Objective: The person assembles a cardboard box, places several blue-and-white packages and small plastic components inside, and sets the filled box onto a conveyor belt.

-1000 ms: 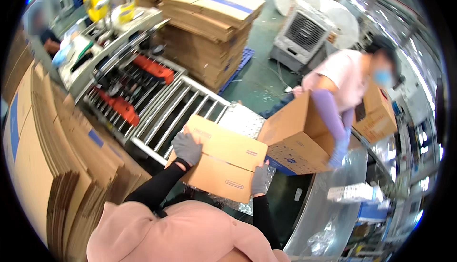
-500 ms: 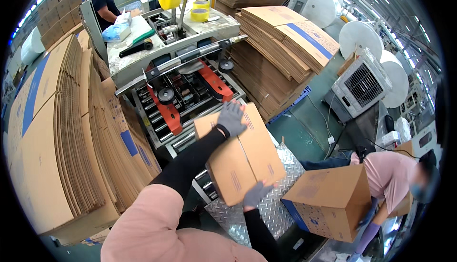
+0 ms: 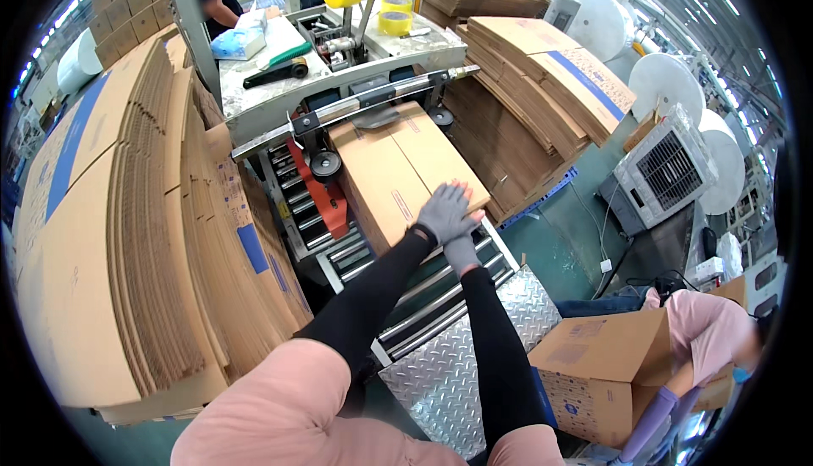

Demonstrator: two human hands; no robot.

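Note:
A closed brown cardboard box (image 3: 406, 165) lies on the roller conveyor (image 3: 343, 256), its far end under the bar of a carton taping machine (image 3: 373, 110). My left hand (image 3: 445, 212), in a grey fingertip-less glove, rests open on the box's top near its close edge, fingers stretched forward. Against the near end, just below it, presses my right hand (image 3: 461, 252), in a matching glove. Its fingers lie flat as far as they show; the left hand partly covers them. Neither hand grips anything. A red side guide (image 3: 318, 191) and black roller stand left of the box.
Flattened cartons (image 3: 144, 237) stack high at left, more (image 3: 542, 93) at far right. A diamond-plate metal platform (image 3: 474, 364) adjoins the conveyor. At right a bending co-worker (image 3: 703, 330) handles an open carton (image 3: 601, 352). An air cooler (image 3: 665, 165) stands beyond; another person (image 3: 216, 0) is at far left.
The box has moved away from me off the metal platform, straightened, and gone under the machine's bar between the guides. Both my hands moved forward with it and are now together at its near end.

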